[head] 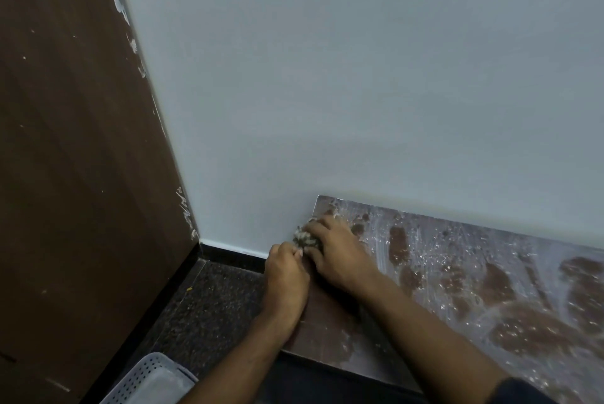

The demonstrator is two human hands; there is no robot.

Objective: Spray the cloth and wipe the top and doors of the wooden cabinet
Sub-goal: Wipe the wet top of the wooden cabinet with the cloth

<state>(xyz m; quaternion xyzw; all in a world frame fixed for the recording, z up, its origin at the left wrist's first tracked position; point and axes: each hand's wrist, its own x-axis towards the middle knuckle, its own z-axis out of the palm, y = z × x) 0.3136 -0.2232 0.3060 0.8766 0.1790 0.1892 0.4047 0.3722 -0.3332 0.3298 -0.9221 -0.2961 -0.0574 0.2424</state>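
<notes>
The wooden cabinet's top (474,289) fills the lower right, brown and covered in white dusty smears. At its far left corner, against the wall, a bunched grey cloth (305,238) lies under my right hand (340,251), whose fingers press down on it. My left hand (286,273) sits at the cabinet's left edge, its fingertips touching the cloth and the right thumb. Most of the cloth is hidden by the hands. No spray bottle is in view.
A pale blue-grey wall (327,77) rises right behind the cabinet. A tall dark brown panel (75,158) stands on the left. Dark speckled floor (209,305) lies between them, with a perforated grey plastic basket (147,380) at the bottom edge.
</notes>
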